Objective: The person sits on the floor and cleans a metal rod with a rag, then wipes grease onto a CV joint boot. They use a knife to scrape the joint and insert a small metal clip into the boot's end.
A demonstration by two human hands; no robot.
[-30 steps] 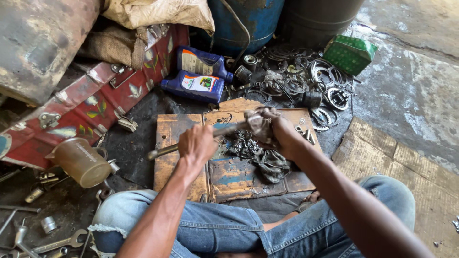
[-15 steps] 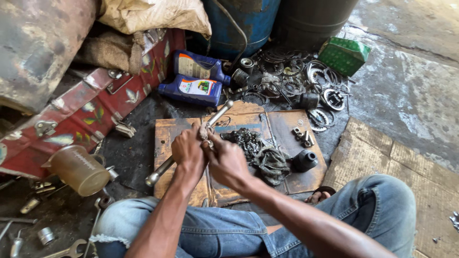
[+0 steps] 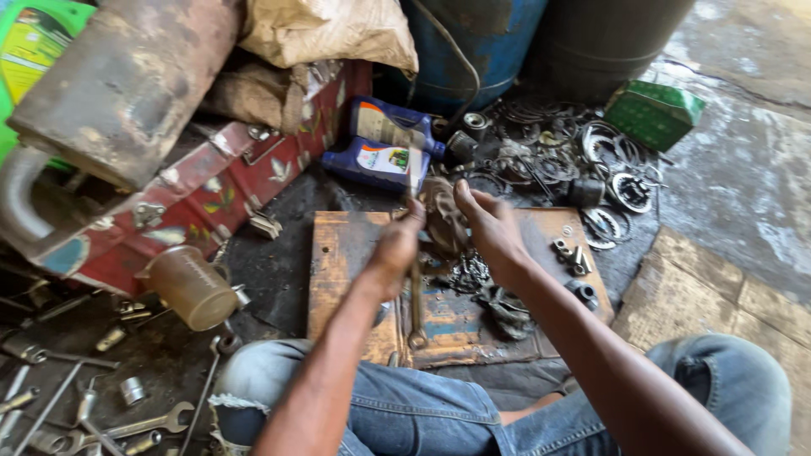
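Left hand closed round a long metal tool, likely a wrench, held upright over the wooden board; its top is motion-blurred. Right hand just beside it, fingers half open, touching a dark greasy part between the two hands; grip unclear. Chain pieces lie just below the right hand. Blue oil bottles beyond both hands. Brown plastic cup well left of the left hand.

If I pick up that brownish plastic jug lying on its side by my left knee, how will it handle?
The jug looks thin-walled plastic, so probably light. It lies on its side, round-bodied, so a push may roll it. The grimy floor around it looks oily, so it may be slippery.
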